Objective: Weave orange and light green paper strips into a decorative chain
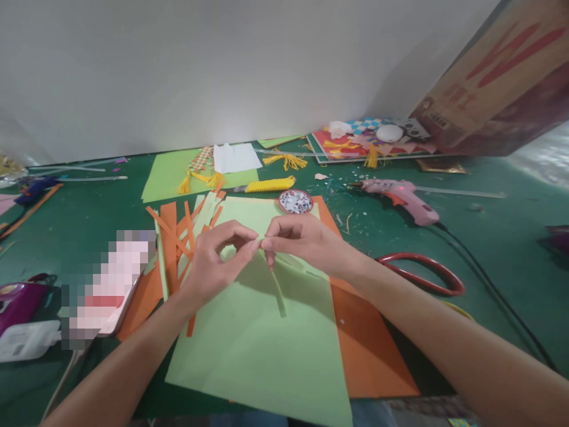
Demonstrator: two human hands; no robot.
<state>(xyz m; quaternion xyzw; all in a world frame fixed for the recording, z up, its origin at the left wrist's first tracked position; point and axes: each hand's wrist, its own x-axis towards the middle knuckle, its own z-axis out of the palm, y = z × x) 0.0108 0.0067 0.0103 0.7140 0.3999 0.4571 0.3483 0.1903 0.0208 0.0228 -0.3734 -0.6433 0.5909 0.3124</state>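
Observation:
My left hand [222,255] and my right hand [306,243] meet above a light green paper sheet [262,362], thumbs and fingertips pinched together. Between them they grip a narrow light green paper strip [279,293], one length of which hangs down at a slant. The fingertips cover the part being held, so its fold or shape there is unclear. An orange paper sheet [368,350] shows from under the green one on the right. Left of my left hand lies a loose pile of orange paper strips [169,225] mixed with pale green ones.
Beyond my hands are a round dish of small beads [296,201] and a yellow utility knife [270,184]. At right lie a pink glue gun [402,196], its black cord, and a red handle loop [459,284]. A blurred phone [111,279] sits left. A paper bag [493,89] stands back right.

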